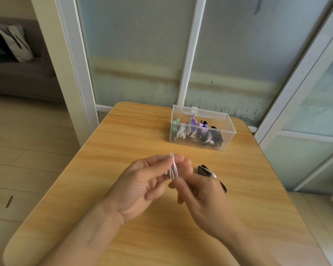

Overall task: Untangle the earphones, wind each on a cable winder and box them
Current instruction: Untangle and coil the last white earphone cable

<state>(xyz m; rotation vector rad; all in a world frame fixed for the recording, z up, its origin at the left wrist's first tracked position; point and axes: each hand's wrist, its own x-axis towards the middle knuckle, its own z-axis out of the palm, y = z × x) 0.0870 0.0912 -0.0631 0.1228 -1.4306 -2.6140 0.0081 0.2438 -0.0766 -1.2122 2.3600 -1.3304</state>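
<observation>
Your counter was a light wood top with rounded corners and a seam across its far end. A clear plastic box stood on it toward the far right, and a black cable winder lay nearer you, at mid-counter.

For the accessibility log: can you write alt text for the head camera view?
Over a wooden table, a person's left hand and right hand hold loops of thin white earphone cable between them. A black cable winder lies beside the right hand, and a clear plastic box of wound earphones stands behind.
</observation>
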